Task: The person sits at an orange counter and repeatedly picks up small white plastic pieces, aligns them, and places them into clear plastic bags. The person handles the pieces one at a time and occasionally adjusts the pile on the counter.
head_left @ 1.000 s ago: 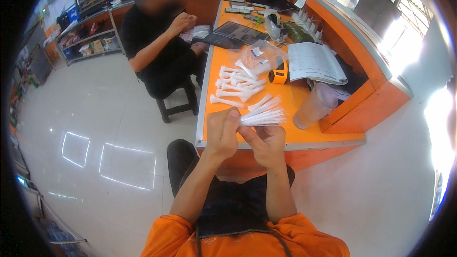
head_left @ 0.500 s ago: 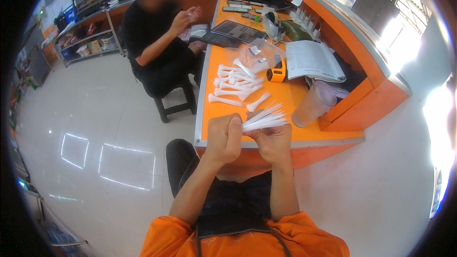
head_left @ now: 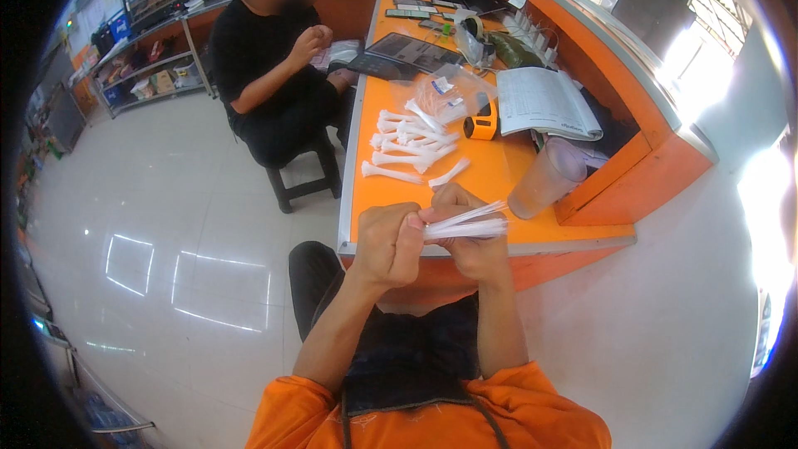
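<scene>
Shelving [head_left: 154, 79], stacked with mixed goods, is seen far beyond and to the left of the left hand. Nearer, but well apart from that hand, a co-worker [head_left: 258, 75] in black is seated on a dark stool [head_left: 309, 176], with hands raised together. The left hand [head_left: 386, 243] is clenched, thumb folded over, around one end of a bundle of thin white strips [head_left: 467, 229], held just over the near edge of an orange counter [head_left: 363, 208]. On the counter, just beyond the left hand, a pile of similar white bundles [head_left: 411, 145] is spread; past it, a flat dark-screened device [head_left: 416, 51] is set. The held strips are fanned rightward across the right hand [head_left: 486, 258], which is curled and touching them; how firmly they are gripped there cannot be told. Beyond the right hand, a clear plastic bag [head_left: 426, 93] is marked with blue-and-white labels, their print too small to be read. Beside it stands an orange-and-black object [head_left: 482, 126]. Farther right, an open booklet [head_left: 544, 104] is covered in fine, unreadable lines, with larger dark lettering along its near edge. Nearer the right hand, a translucent cup [head_left: 549, 179] is placed.
</scene>
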Available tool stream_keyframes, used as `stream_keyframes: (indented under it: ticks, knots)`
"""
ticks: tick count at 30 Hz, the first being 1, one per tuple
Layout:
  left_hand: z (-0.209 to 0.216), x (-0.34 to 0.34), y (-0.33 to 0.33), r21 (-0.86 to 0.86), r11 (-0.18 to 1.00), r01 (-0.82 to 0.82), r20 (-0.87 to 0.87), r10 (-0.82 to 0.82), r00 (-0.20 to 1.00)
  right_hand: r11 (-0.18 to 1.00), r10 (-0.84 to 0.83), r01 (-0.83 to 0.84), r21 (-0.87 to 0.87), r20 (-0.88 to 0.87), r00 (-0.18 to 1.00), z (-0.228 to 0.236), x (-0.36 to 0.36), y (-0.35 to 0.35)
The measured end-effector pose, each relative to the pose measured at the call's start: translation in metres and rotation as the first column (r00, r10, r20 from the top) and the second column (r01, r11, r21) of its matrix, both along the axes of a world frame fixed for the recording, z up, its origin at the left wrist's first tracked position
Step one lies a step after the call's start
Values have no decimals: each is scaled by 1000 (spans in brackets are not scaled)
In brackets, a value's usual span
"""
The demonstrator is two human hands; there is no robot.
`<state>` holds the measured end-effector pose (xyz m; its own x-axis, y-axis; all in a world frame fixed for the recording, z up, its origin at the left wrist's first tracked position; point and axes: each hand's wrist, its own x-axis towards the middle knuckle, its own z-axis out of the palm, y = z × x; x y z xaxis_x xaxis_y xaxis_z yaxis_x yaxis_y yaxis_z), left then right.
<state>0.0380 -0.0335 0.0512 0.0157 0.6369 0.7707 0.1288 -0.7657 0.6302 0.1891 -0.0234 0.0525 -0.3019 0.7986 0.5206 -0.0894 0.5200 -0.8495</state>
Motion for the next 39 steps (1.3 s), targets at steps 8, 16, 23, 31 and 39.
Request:
stream_keyframes:
  ticks: [8, 16, 23, 31, 39]
  knots:
    - [5, -8, -4, -176, 972, 155, 42, -150, 988, 953, -62, 21, 302, 126, 990, 8, 4, 7]
    - [10, -13, -4, -157, 983, 93, -48, -102, 994, 913, -224, 132, 386, 205, 953, 18, -2, -4]
    - [21, -14, -4, -301, 948, 105, -83, -135, 987, 821, -365, 189, 539, 240, 900, 18, -4, 0]
    - [11, -8, -9, -499, 855, 144, 109, -103, 989, 923, -254, 187, 335, 169, 952, 10, -4, -4]
    - [6, -10, -7, -270, 962, -32, -150, -9, 989, 981, -153, 148, 127, 35, 988, -3, -8, -7]
